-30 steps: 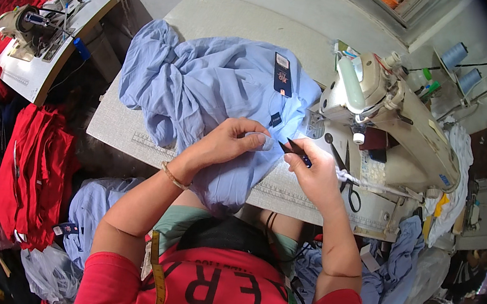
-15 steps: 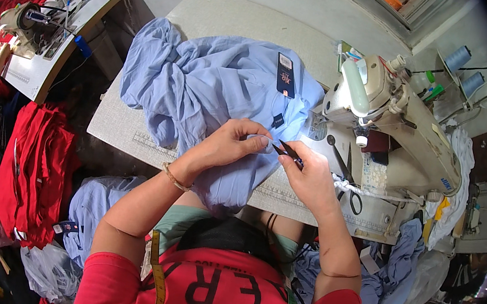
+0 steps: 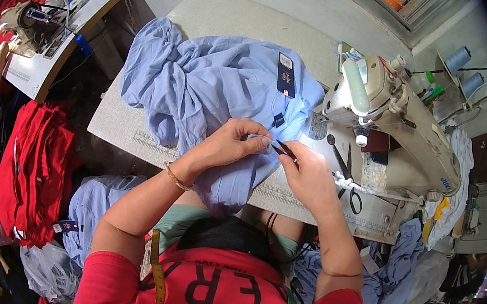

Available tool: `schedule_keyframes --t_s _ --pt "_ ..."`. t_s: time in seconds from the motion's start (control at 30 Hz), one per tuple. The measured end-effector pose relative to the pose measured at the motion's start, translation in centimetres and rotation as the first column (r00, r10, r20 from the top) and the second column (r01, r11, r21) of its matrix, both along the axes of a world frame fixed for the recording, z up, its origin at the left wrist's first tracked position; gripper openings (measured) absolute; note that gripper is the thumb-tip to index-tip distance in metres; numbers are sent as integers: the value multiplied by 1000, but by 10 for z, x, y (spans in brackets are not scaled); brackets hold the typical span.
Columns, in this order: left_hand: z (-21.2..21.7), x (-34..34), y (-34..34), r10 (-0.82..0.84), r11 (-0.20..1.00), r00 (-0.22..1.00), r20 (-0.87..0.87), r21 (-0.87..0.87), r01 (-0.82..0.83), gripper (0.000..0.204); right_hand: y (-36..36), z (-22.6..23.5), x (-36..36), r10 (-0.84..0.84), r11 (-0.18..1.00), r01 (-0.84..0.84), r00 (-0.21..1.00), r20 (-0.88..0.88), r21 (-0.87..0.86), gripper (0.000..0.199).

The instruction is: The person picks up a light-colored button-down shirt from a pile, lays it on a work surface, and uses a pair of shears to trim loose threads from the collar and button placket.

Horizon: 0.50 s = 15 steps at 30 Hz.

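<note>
The left hand (image 3: 228, 147) pinches a fold of the blue shirt (image 3: 214, 92); the right hand (image 3: 308, 177) grips small black snips (image 3: 284, 149), tips touching that fold.

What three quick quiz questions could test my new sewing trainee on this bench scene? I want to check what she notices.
1. True or false: the left hand pinches the light blue garment.
2. What does the right hand hold? A) small dark snips B) a thread spool C) nothing
3. On which side of the hands does the sewing machine stand?

Key: 1 true; 2 A; 3 the person's right.
</note>
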<state>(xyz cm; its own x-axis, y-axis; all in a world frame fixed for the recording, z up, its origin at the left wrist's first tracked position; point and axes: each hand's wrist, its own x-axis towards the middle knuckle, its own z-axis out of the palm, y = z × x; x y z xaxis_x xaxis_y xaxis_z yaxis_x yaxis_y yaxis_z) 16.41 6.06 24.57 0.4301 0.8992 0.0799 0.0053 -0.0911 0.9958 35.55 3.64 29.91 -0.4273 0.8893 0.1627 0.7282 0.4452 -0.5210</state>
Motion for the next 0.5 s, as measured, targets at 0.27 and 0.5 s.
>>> schedule_keyframes --t_s 0.27,0.5 --pt "-4 1 -1 48 997 999 21 -60 -47 19 -4 -9 -7 -43 997 42 999 7 64 12" --pt "-4 -2 -1 18 992 997 72 -129 -8 20 1 -15 -1 10 1000 -10 984 -176 1 16"
